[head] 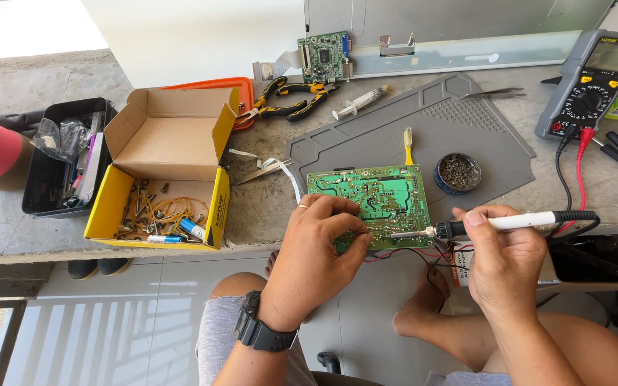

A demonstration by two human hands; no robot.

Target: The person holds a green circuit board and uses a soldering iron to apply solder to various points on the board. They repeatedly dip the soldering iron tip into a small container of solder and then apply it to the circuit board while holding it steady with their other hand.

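The left hand (pixel 317 246) covered the near left corner of the green rectangular circuit board (pixel 370 201), its fingers closed on that edge; whether they pinched anything else was hidden. The board lay solder-side up at the table edge, overlapping the grey silicone mat (pixel 409 129). The right hand (pixel 503 261) gripped a white-handled soldering iron (pixel 495 224), tip touching the board.

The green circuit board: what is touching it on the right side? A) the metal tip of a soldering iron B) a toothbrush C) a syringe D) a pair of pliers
A: the right hand holds a white soldering iron whose metal tip rests on the green circuit board, while the left hand steadies the board's near edge.
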